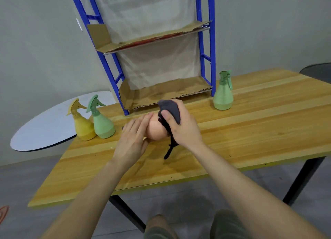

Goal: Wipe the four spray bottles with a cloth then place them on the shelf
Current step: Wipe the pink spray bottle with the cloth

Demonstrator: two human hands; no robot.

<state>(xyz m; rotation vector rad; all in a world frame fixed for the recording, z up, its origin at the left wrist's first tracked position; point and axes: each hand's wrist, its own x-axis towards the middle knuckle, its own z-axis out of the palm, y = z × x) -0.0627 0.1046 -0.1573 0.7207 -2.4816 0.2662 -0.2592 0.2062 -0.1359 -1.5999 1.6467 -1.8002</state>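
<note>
Far left, beyond the table edge: round white tabletop point(53, 124), lower and apart from the wooden table point(250, 131).

Left end of the wooden table: yellow spray bottle point(82, 124), upright, nozzle pointing right. Just beside it on the right, touching or nearly so: green spray bottle point(102, 121), upright, nozzle also right.

Centre left: left hand point(132, 140), fingers extended and pressed flat against the side of the peach spray bottle point(155, 129), steadying it. Bottle lifted or tipped toward the camera, rounded base facing the viewer; head hidden.

Centre right: right hand point(180, 124), closed around a dark grey cloth point(170, 110), thumb pinning it to the upper part of the peach bottle. Loose tail of cloth hanging down below the wrist.

Behind the hands: blue-framed shelf point(212, 59) standing on the table, two tiers lined with cardboard, both bare.

Right of the shelf foot: second green spray bottle point(223, 93), upright, standing alone, well apart from the hands.
</note>
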